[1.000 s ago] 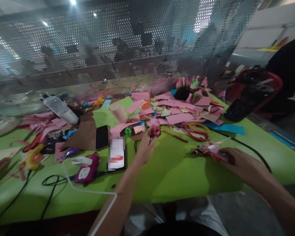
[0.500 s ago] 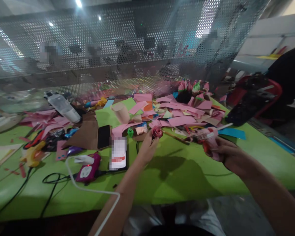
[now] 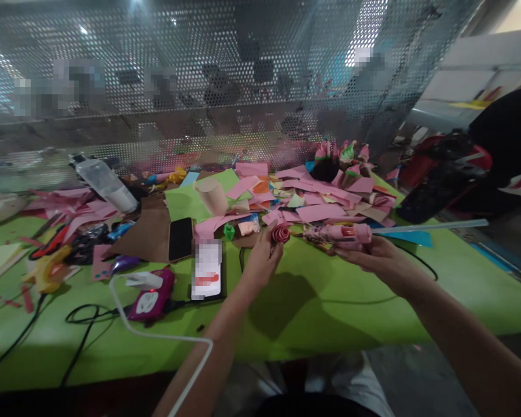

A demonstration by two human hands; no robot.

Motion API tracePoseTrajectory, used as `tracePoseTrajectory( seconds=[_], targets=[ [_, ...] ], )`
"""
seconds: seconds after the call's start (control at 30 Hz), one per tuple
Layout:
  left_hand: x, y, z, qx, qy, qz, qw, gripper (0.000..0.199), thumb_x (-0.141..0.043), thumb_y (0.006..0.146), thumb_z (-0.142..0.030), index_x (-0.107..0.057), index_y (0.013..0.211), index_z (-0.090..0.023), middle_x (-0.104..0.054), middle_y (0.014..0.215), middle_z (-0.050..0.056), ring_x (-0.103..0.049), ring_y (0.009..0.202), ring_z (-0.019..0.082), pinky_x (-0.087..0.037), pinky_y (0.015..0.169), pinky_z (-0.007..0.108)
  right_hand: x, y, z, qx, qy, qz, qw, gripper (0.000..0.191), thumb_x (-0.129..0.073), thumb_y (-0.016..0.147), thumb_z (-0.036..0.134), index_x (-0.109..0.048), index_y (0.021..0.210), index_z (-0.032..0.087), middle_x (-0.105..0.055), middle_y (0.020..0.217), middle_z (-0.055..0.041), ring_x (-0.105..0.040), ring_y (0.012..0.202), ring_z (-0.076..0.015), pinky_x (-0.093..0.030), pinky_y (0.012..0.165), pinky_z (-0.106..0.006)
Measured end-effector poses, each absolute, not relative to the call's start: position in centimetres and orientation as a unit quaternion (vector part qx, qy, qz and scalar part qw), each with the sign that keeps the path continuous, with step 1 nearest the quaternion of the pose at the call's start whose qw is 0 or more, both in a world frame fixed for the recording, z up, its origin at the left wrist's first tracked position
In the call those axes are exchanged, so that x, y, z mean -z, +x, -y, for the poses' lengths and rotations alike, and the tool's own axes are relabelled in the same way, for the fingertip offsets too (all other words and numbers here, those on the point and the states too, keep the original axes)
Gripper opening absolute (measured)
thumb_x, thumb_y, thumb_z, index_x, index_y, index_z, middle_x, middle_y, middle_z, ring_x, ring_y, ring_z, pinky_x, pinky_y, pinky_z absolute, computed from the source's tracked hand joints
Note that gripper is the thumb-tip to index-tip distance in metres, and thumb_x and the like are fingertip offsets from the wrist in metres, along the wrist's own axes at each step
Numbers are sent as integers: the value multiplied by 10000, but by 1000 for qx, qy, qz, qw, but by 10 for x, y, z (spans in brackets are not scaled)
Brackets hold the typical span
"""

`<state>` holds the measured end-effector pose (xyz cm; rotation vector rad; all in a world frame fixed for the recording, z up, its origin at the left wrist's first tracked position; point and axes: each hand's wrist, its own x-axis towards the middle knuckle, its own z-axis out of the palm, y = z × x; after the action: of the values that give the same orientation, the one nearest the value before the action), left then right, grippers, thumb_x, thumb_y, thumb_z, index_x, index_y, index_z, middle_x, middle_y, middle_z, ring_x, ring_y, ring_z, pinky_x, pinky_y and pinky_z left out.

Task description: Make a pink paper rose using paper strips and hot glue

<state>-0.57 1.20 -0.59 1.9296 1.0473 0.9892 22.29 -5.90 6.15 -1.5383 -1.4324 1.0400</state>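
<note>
Between the fingertips of my left hand (image 3: 263, 255) is a rolled pink paper rose (image 3: 280, 233), its spiral facing up and toward the right. My right hand (image 3: 375, 258) is closed around a pink glue gun (image 3: 341, 233), held sideways with its nozzle pointing left, close to the rose. A long clear glue stick (image 3: 434, 227) sticks out of the gun's back end to the right. Whether the nozzle touches the paper is too small to tell.
Pink paper strips (image 3: 325, 212) and a paper cup-like roll (image 3: 212, 197) lie behind my hands on the green table (image 3: 312, 324). To the left are a lit phone (image 3: 207, 271), a magenta power bank (image 3: 151, 295), a yellow glue gun (image 3: 50, 269) and a bottle (image 3: 106, 185).
The glue gun has turned level, and its nozzle has come nearer to the rose. The clear stick now extends far to the right. My left hand still holds the rose.
</note>
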Motion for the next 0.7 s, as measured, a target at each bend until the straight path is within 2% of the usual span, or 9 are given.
tracePoseTrajectory(
  seconds=[0.17,0.33,0.6,0.7],
  targets=[
    [3,-5,-11,-368,754,-416,352,518,-441,939,-289,-388,1435,-148,-493,1432,180,-477,1330,276,-357,1128,452,-58,223,56,-364,-613,600,362,464,-694,688,650,-721,840,212,-736,835,-54,-654,805,-279,-506,719,-383],
    [4,-4,-11,-367,753,-423,346,534,-457,929,-272,-382,1443,-149,-510,1409,186,-535,1259,275,-396,1092,459,-57,222,55,-320,-628,637,312,388,-629,757,589,-651,705,205,-635,656,-19,-580,654,-213,-450,618,-332],
    [6,-4,-12,-368,762,-418,330,525,-480,926,-264,-392,1437,-181,-543,1366,170,-553,1225,273,-408,1076,466,-58,223,53,-258,-642,666,280,402,-573,783,574,-553,603,215,-501,584,3,-467,577,-169,-334,532,-293],
    [7,-5,-12,-365,764,-417,332,535,-482,922,-255,-385,1443,-179,-545,1365,170,-554,1224,274,-413,1073,464,-56,224,53,-258,-635,669,287,395,-614,778,561,-555,588,219,-504,579,3,-472,582,-173,-343,541,-296]
  ],
)
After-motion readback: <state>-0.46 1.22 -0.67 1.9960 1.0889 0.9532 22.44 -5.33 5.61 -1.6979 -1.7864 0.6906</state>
